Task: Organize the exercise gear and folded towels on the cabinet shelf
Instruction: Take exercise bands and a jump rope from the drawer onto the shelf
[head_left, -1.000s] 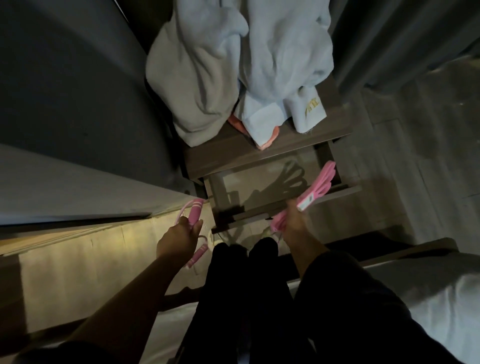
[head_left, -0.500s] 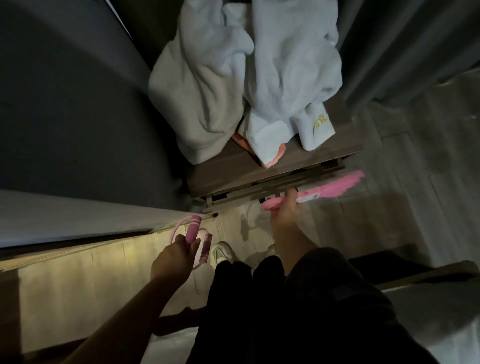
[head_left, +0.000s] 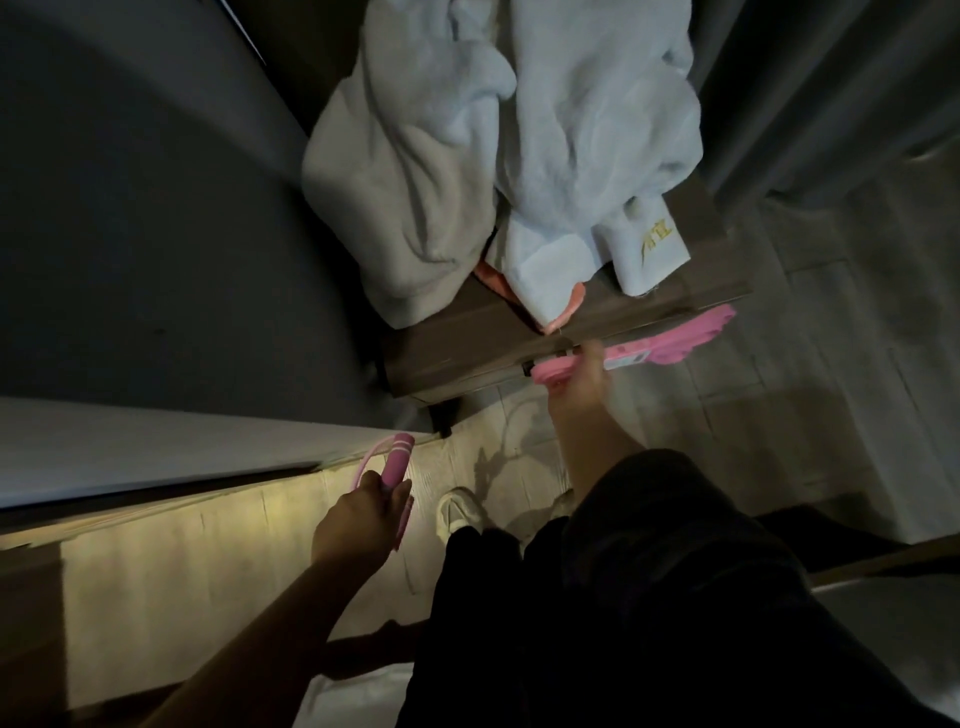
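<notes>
**Head view: one pink item in each hand, towels heaped on the cabinet**

The left hand (head_left: 358, 525) curls its fingers round one pink skipping rope (head_left: 396, 460). The rope's striped handle stands out of the fist, below the front left corner of the cabinet (head_left: 457, 348). The right hand (head_left: 584, 376), blurred, closes round one bundle of pink bands (head_left: 675, 340) at the cabinet's front edge. On top lie two crumpled towels, a beige towel (head_left: 400, 182) and a pale blue towel (head_left: 587, 130) with yellow stitching, over one orange cloth (head_left: 569, 306).
</notes>
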